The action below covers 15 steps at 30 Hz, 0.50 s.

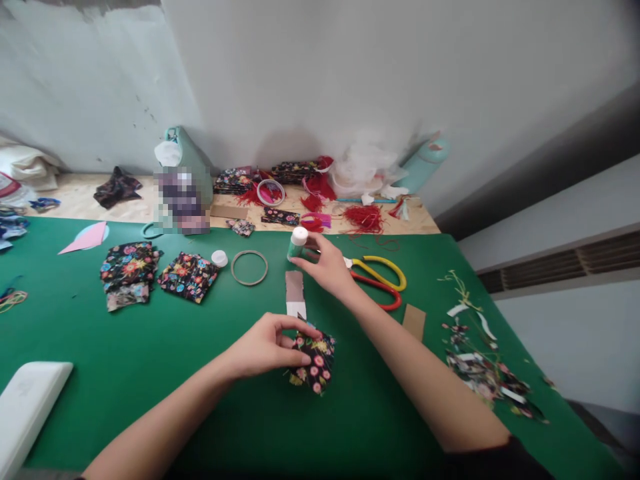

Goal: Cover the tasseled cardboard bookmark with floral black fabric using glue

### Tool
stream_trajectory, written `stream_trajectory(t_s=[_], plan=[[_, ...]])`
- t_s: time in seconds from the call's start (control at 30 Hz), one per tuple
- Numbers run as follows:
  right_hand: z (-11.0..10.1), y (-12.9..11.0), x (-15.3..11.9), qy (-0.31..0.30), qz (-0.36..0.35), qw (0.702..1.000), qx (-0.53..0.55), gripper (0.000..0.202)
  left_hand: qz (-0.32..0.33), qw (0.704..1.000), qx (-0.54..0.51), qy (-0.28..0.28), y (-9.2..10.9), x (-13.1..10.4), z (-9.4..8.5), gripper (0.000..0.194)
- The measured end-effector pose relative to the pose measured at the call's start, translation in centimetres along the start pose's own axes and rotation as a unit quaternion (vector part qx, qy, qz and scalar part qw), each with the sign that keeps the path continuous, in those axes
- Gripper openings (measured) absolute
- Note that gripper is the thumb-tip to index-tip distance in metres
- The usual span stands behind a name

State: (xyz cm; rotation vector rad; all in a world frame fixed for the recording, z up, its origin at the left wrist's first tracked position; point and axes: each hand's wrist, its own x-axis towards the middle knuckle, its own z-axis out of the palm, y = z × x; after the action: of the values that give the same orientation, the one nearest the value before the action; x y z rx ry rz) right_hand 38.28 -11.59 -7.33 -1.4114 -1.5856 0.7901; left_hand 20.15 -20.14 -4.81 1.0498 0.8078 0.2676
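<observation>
In the head view, two hands work above one green mat [200, 420]. The left hand [273, 343] has its thumb and fingers closed on the left side of one floral cloth [320, 367], which is near the middle of the mat. The right hand [327, 263] grips one tube [297, 246] between thumb and fingers, its white end up, just beyond one card strip [295, 290].

One white cap [219, 259] and one grey ring [249, 268] lie to the left, near two floral stacks [189, 275]. To the right are one pair of scissors [380, 280] with a yellow and a red handle, one brown card [415, 322], and a heap of scraps [483, 367], too tangled to count.

As for containers, the tube's contents are hidden. At the back, one turquoise bottle [423, 165] leans beside a translucent plastic bag [363, 167]; what either contains cannot be made out.
</observation>
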Motion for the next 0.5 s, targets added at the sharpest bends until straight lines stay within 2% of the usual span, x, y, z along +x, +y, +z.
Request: stream_trajectory(t_s=[0.1, 0.23, 0.33, 0.5], plan=[[0.6, 0.0, 1.0, -0.028, -0.031, 0.998, -0.041, 0.032, -0.007, 1.0, -0.002, -0.004, -0.1, 0.0, -0.2, 0.042], [1.6, -1.1, 0.1, -0.092, -0.085, 0.991, -0.051, 0.022, -0.003, 1.0, 0.007, -0.007, 0.1, -0.1, -0.5, 0.041], [2.8, -2.0, -1.2, -0.135, -0.118, 0.983, -0.044, 0.023, 0.003, 1.0, 0.007, -0.028, 0.4, -0.5, -0.6, 0.042], [5.4, -2.9, -1.8, -0.157, -0.169, 0.971, -0.066, 0.031, 0.004, 0.995, 0.008, -0.096, 0.8, -1.0, -0.7, 0.044]])
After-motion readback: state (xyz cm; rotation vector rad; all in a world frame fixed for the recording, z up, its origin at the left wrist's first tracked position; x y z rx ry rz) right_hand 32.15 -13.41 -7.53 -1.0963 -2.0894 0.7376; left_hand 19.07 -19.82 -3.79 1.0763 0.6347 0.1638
